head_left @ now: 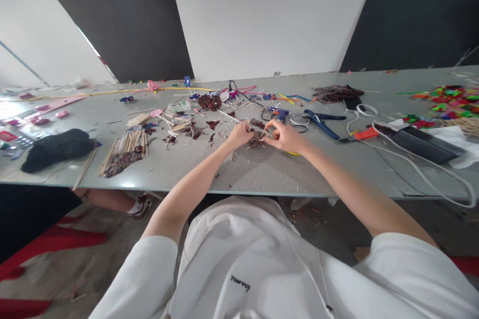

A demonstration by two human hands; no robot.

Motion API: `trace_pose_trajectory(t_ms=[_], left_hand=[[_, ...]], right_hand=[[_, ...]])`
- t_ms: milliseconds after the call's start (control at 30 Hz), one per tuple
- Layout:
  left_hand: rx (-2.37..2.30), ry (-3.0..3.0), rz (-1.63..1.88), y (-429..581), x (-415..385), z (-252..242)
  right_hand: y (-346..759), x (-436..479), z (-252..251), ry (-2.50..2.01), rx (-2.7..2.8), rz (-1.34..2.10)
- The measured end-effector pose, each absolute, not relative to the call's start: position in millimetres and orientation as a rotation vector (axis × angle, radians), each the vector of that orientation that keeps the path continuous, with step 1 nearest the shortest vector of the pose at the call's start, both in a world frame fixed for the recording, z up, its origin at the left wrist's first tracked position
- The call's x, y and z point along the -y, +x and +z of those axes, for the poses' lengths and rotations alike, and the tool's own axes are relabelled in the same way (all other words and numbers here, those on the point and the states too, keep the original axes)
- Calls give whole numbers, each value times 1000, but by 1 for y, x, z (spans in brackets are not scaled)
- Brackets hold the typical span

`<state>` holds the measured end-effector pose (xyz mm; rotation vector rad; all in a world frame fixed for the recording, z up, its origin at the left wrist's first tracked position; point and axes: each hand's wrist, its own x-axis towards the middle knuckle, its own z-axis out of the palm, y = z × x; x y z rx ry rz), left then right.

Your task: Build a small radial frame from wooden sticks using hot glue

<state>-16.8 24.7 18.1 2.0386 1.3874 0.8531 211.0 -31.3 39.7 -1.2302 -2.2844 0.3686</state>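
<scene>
My left hand (241,135) pinches the left side of a small craft piece (257,140) made of thin wooden sticks fanning out, with dark brownish-red material at its top. On the other side, my right hand (283,136) has its fingers curled round the piece's edge, thumb and forefinger close together. The finer details between the fingertips are too small to make out. Right of my right hand lie blue-handled pliers (322,123). A dark red-brown clump (210,102) sits behind my left hand, amid loose sticks and torn dark scraps (194,131).
Bundled sticks (130,142) partly covered in mottled material and a black cloth bundle (60,149) lie to the left. A white cable (419,159) loops near a black case (426,143) at the right. Colourful pieces (449,99) are piled beyond. Black and white panels (269,20) back the table.
</scene>
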Motion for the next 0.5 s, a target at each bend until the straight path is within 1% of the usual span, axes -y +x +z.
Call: trace_pose_trajectory(t_ms=[200, 500], left_hand=[[-1411, 2020, 849, -16, -22, 20], [-1415, 2019, 861, -19, -23, 20]], right_hand=[[206, 30, 36, -1278, 2393, 279], [211, 24, 33, -1223, 2443, 206]])
